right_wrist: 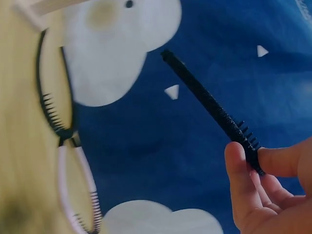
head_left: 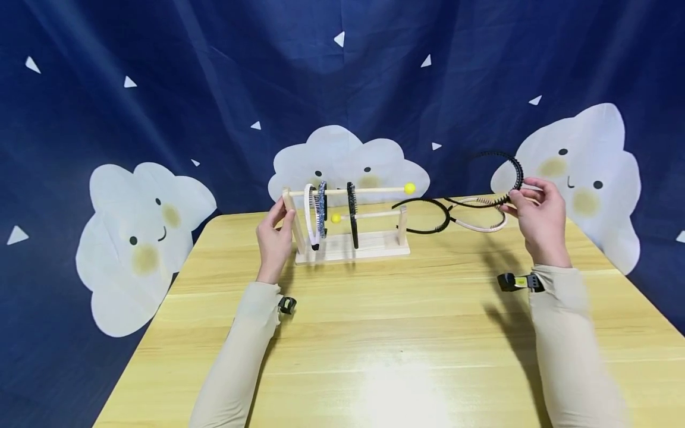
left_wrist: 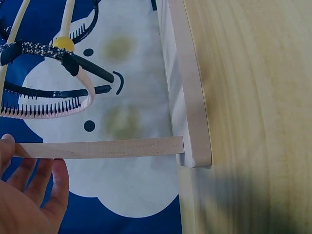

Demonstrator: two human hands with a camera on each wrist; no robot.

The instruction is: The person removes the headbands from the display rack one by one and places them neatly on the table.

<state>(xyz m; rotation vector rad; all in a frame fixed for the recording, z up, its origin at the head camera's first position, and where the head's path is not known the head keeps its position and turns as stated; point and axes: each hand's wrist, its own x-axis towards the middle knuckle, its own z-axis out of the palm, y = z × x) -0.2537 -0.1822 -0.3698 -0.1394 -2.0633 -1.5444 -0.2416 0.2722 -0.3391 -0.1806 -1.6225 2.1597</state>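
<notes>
My left hand [head_left: 275, 241] holds the left post of a pale wooden stand [head_left: 382, 241], thumb on one side and fingers on the other; the post [left_wrist: 102, 149] also shows in the left wrist view. On the stand's upper rod hang a pale pink headband [head_left: 308, 217], a speckled blue one [head_left: 323, 202] and a black one [head_left: 352, 205], all toothed. Away to the right, my right hand [head_left: 541, 229] pinches another black toothed headband [head_left: 519, 172] between thumb and fingers, raised above the table. It appears edge-on in the right wrist view.
Right of the stand, a black headband [head_left: 441, 227] and a pale pink headband [head_left: 484, 229] lie on the wooden table [head_left: 342, 333]. Yellow balls [head_left: 409, 188] cap the rods. A blue curtain [head_left: 225, 89] with cloud faces hangs behind the table.
</notes>
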